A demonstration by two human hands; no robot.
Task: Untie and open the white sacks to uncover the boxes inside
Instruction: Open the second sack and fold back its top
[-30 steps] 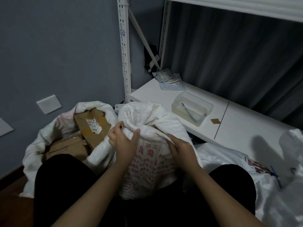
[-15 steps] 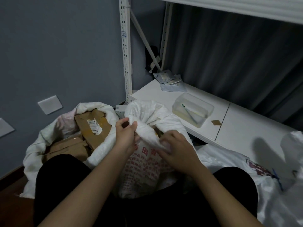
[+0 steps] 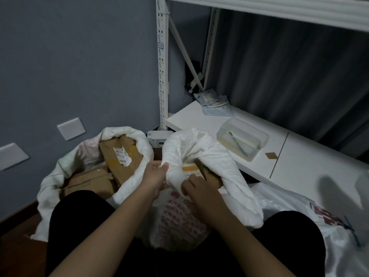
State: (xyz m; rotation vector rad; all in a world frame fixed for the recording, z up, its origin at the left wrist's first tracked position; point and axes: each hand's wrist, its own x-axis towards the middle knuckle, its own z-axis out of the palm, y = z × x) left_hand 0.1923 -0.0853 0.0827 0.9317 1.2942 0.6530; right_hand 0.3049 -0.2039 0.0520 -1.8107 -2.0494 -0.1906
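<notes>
A white woven sack with red print (image 3: 179, 216) stands between my knees. Its mouth is partly spread, and a brown box with yellow tape (image 3: 201, 170) shows inside. My left hand (image 3: 154, 174) pinches the near rim of the sack at the left. My right hand (image 3: 197, 188) grips the same rim just to the right, its fingers curled into the cloth. To the left, a second white sack (image 3: 60, 176) lies wide open, with several cardboard boxes (image 3: 119, 156) showing, one with a white label.
A white metal rack's low shelf (image 3: 299, 168) runs along the right, holding a clear plastic tub (image 3: 242, 141) and some small packets (image 3: 214, 101). Another white bag with a blue tie (image 3: 329, 226) lies at my right knee. A grey wall stands behind.
Both hands have moved together onto the sack's near rim and pulled it apart. The mouth has widened, and the taped box inside has come into view.
</notes>
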